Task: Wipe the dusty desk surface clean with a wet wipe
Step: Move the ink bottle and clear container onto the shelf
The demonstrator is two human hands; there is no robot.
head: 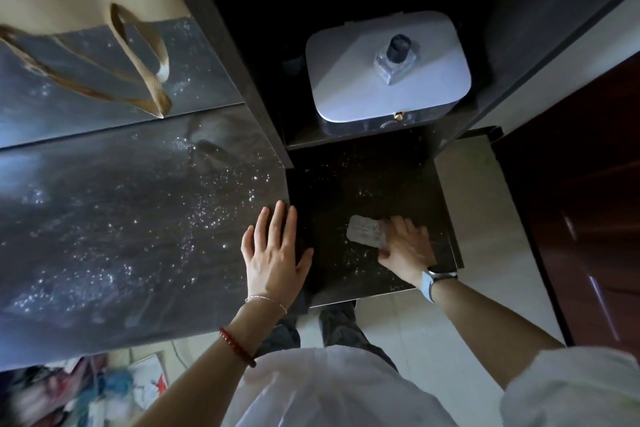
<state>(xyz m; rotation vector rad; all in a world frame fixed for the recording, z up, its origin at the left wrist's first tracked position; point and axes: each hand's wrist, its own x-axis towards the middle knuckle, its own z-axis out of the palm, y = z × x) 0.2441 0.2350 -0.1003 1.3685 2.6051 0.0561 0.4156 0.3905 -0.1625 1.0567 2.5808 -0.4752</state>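
Right hand point(405, 246), lower right of centre, fingers together pressing the wet wipe point(367, 231) flat onto the dark desk surface point(363, 184); wipe sticks out left of the fingertips, white specks around it. Left hand point(273, 250) lies flat at centre, fingers spread, holding nothing. Paper bag point(86, 55) upper left, white box point(386, 69) top centre.

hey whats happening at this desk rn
A person is wiping a dark, dusty desk. The right hand presses a wet wipe flat on the lower section, while the left hand rests open on the desk edge. White specks are scattered over both sections, so plenty is left to clean.
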